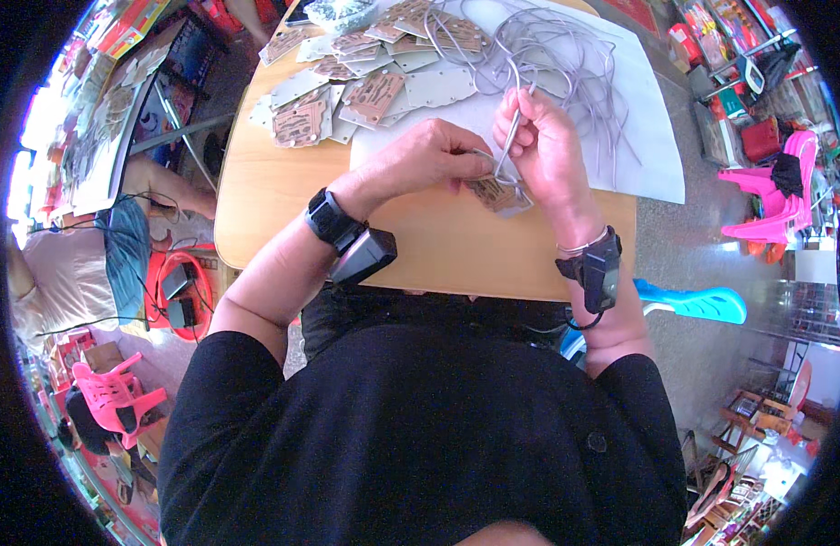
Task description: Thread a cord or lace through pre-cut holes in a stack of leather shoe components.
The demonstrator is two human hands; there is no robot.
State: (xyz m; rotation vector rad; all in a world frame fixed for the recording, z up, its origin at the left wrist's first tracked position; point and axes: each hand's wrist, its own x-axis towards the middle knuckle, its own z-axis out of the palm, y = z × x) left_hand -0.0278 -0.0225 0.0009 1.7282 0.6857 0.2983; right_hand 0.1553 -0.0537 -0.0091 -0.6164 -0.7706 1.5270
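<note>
My left hand (429, 156) pinches the edge of a small brown printed card (493, 193) just above the near part of the table. My right hand (549, 146) is closed with its fingertips gripping a slender grey cord (507, 150), which runs down to the card. Whether the cord passes through a hole in the card is too small to tell. More of the loose grey cords (575, 82) lie tangled on a white sheet (652, 164) beyond my right hand. Several brown and white cards (373, 97) are heaped past my left hand.
A clear bowl of small shiny pieces (341, 13) stands at the far edge of the wooden table (265, 205). To the left, another person sits by a second table (106, 159) covered with cards. Pink chairs (784, 191) and a blue seat (702, 302) are around me.
</note>
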